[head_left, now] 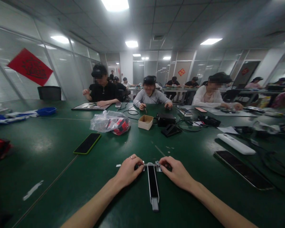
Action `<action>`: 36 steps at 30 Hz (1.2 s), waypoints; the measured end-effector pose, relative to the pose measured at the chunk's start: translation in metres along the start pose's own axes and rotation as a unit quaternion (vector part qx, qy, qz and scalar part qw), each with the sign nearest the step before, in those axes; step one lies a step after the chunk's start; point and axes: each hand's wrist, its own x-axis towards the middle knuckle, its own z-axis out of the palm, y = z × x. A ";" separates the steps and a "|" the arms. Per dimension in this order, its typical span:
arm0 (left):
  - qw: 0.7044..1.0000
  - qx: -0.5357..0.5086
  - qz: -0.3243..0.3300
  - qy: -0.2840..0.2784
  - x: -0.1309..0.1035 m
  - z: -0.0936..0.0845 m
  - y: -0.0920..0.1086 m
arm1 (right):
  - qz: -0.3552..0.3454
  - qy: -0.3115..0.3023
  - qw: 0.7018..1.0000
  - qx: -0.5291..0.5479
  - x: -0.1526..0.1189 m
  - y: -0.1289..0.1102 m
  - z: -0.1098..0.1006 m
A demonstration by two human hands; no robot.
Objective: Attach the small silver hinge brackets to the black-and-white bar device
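Between my hands lies a narrow strip (153,182) with a black face and a pale frame, its silver-grey end piece (155,204) pointing toward me. A thin metal rod (150,164) crosses its far end. My left hand (129,169) is closed, thumb and fingers pinching at the left end of the rod beside a small metal bracket (143,167). At the opposite end, my right hand (177,171) pinches another small shiny metal bracket (158,167). Dark bits show inside both grips, too small to make out.
A phone in a green case (87,143) lies left. Ahead are a plastic bag with red items (111,123), a small open box (145,122) and a black device (166,119). On the right lie a dark phone (243,169), a white power bank (236,144) and cables. Co-workers sit opposite.
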 end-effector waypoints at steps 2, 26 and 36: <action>1.000 -0.001 0.001 -0.001 0.000 0.000 0.001 | -0.001 -0.006 1.000 0.009 0.000 -0.001 0.003; 1.000 -0.002 -0.002 -0.004 -0.001 -0.001 0.000 | -0.021 0.000 0.999 -0.033 0.001 0.001 0.007; 1.000 -0.002 0.007 -0.003 -0.002 0.000 -0.001 | -0.035 0.015 0.999 -0.038 0.002 0.005 0.010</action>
